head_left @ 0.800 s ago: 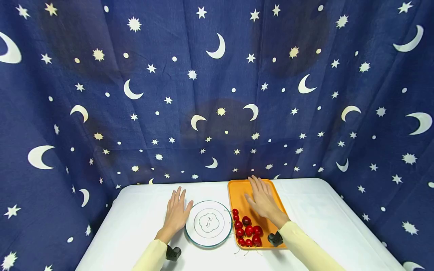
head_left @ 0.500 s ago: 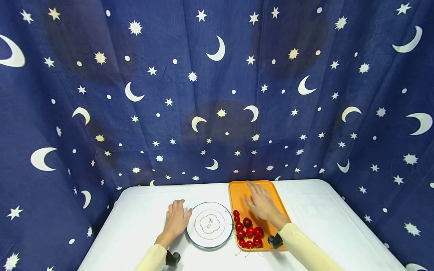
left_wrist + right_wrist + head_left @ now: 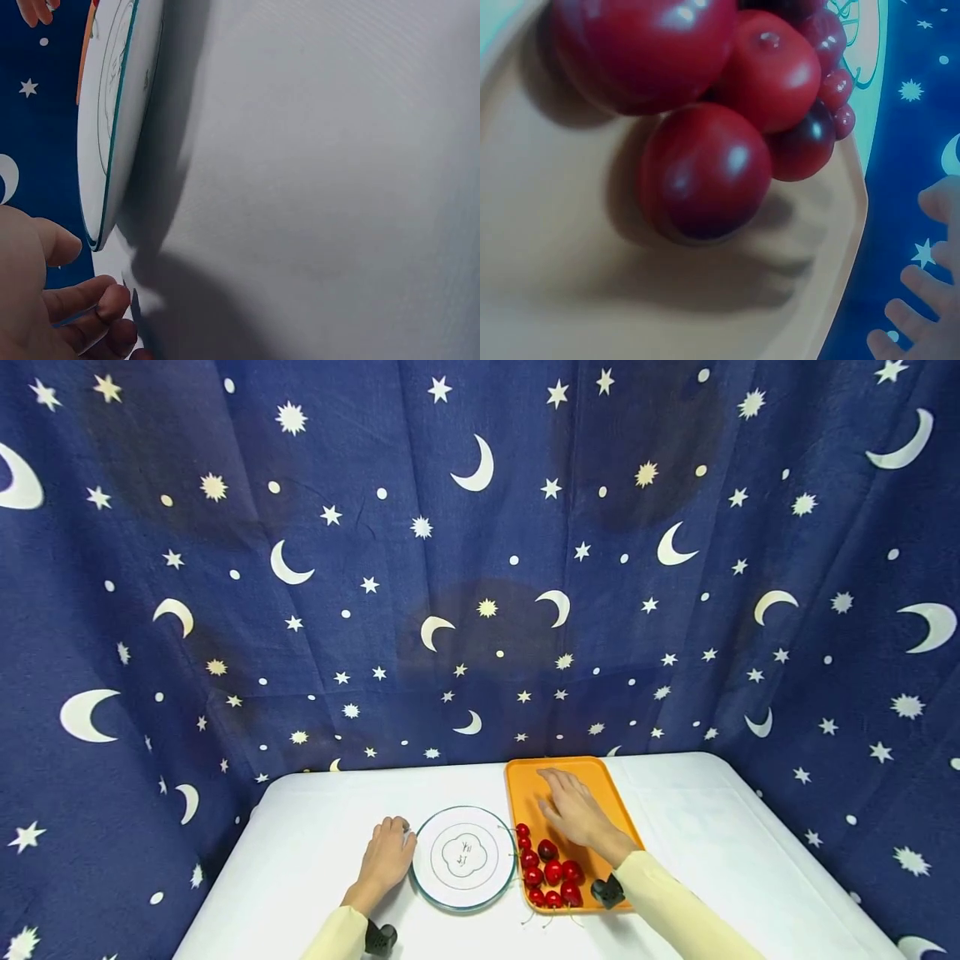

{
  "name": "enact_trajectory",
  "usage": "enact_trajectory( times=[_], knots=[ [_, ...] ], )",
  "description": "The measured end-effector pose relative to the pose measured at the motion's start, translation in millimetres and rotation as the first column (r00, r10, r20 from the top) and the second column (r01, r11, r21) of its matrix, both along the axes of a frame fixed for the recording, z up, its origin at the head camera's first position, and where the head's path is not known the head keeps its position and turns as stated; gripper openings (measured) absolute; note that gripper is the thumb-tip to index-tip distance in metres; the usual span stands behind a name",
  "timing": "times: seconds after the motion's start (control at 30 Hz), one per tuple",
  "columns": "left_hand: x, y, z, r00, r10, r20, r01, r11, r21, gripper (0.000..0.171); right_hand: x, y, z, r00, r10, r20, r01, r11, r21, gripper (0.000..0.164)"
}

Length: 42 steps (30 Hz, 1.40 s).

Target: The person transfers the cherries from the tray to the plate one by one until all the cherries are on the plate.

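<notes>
My left hand (image 3: pixel 386 857) is beside the left rim of a white plate (image 3: pixel 427 877) with a green edge and a drawn pattern in its middle. In the left wrist view the fingers (image 3: pixel 79 300) hang loosely curled, with the thumb apart and nothing seen between them. My right hand (image 3: pixel 579 814) hovers above the orange tray (image 3: pixel 528 781), its fingers loosely extended and holding nothing. Several red cherries (image 3: pixel 552 872), some with stems, lie in the tray's near left part. The right wrist view shows large cherries (image 3: pixel 705 172) close up, away from the fingers (image 3: pixel 926 289).
A white cloth covers the table (image 3: pixel 697 827), with rounded far corners. Behind and to the sides hangs a dark blue curtain (image 3: pixel 360 635) printed with moons and stars. The plate stands close to the tray's left edge, where some cherry stems reach over the rim.
My left hand has drawn back slightly and its fingers have gone from straight to curled. My right hand stays above the tray, its fingers a little more bent. Plate and cherries stay put.
</notes>
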<state>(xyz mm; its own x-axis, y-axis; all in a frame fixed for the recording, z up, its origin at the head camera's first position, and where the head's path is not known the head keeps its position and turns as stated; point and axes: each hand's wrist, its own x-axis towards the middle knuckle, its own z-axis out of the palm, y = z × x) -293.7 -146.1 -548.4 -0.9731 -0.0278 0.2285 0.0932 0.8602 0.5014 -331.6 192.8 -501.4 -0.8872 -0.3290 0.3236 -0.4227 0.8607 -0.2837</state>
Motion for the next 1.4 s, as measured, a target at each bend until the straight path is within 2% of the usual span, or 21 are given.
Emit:
enact_trajectory(
  times=[0.23, 0.4, 0.5, 0.67, 0.87, 1.07, 1.17, 1.3, 1.4],
  knots=[
    [-3.4, 0.4, 2.7, 0.997, -0.03, 0.069, 0.027, 0.999, 0.039, 0.028, -1.9, -3.7, 3.8, 1.0, 0.017, 0.014, -0.016, 1.0, -0.02, 0.053],
    [-4.2, 3.0, 1.3, 0.996, -0.067, 0.057, 0.064, 0.997, 0.051, 0.015, -0.4, -8.6, 3.0, 0.998, 0.058, 0.036, -0.057, 0.998, -0.01, 0.044],
    [-2.7, 4.4, 0.2, 0.996, -0.079, 0.049, 0.077, 0.996, 0.053, 0.017, 2.4, -12.6, 2.5, 0.994, 0.09, 0.061, -0.09, 0.996, -0.005, 0.039],
    [-1.6, 6.0, 2.4, 0.992, -0.097, 0.085, 0.096, 0.995, 0.024, 0.019, 5.3, -17.1, 1.4, 0.991, 0.108, 0.082, -0.108, 0.994, -0.01, 0.036],
    [-1.5, 5.4, -2.0, 0.993, -0.073, 0.092, 0.074, 0.997, -0.006, 0.022, 3.8, -24.7, -3.8, 0.987, 0.137, 0.086, -0.134, 0.99, -0.034, 0.037],
    [-2.2, 3.8, -0.3, 0.991, -0.083, 0.101, 0.082, 0.996, 0.022, 0.025, 4.1, -33.8, -5.4, 0.982, 0.16, 0.102, -0.156, 0.987, -0.049, 0.048],
    [-2.8, 3.5, -0.6, 0.991, -0.093, 0.094, 0.09, 0.995, 0.038, 0.024, 4.7, -37.4, -6.7, 0.982, 0.174, 0.079, -0.171, 0.985, -0.038, 0.053],
    [-2.3, 3.2, -3.8, 0.992, -0.086, 0.096, 0.082, 0.996, 0.04, 0.025, 5.6, -41.1, -10.1, 0.975, 0.213, 0.065, -0.213, 0.977, -0.014, 0.05],
    [-2.2, 2.3, -5.4, 0.991, -0.08, 0.106, 0.076, 0.996, 0.042, 0.025, 5.8, -43.6, -13.2, 0.97, 0.229, 0.084, -0.231, 0.973, 0.013, 0.047]
  ],
)
